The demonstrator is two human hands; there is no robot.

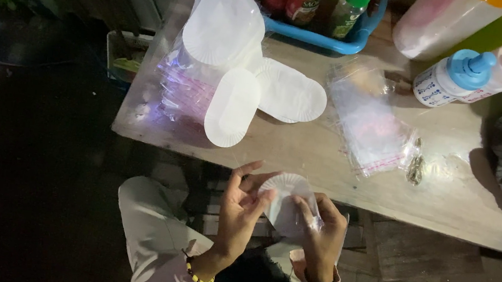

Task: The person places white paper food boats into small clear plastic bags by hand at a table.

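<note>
Hands work in front of the near edge of the wooden worktop (321, 165), held over the lap. Left hand (239, 209) has its fingers spread, fingertips steadying the fluted rim of a white paper tray (280, 189). Right hand (322, 232) pinches a clear plastic bag (298, 221) around the tray's lower end, so the tray sits partly inside it. Loose stacked paper trays (234, 61) lie on the worktop's left part, flat clear bags (370, 124) near the middle, both within reach. Pump bottles (456, 77) stand further back, to the right.
</note>
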